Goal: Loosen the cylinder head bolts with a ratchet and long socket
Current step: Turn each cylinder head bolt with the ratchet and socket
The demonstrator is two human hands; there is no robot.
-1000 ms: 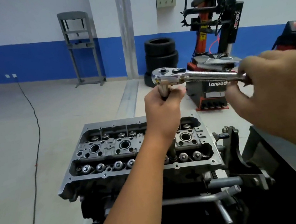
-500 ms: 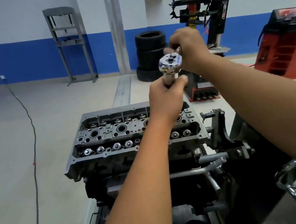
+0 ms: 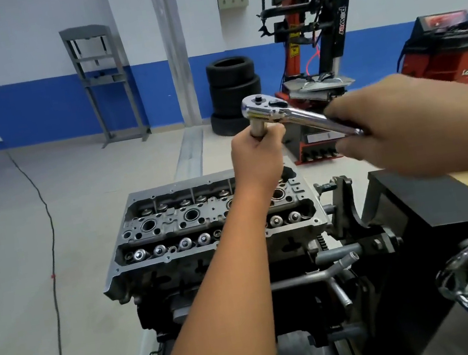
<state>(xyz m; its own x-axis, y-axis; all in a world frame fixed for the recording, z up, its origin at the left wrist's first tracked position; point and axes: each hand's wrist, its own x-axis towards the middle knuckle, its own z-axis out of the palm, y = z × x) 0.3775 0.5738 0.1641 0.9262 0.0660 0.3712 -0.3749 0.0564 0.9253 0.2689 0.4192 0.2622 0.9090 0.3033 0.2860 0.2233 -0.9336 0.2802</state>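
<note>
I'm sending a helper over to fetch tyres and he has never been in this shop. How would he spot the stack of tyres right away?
Look along the back wall with the blue band to the grey vertical column. Just right of its foot, on the floor, is the stack of tyres, left of the red and black tyre changer. It is the only black, round, ribbed pile there; its neighbours are upright machines and frames.

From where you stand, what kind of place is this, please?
Most likely a car repair workshop or a training garage. An engine sits on a stand, tires are stacked by the wall, and a tire changing machine stands behind.
</note>
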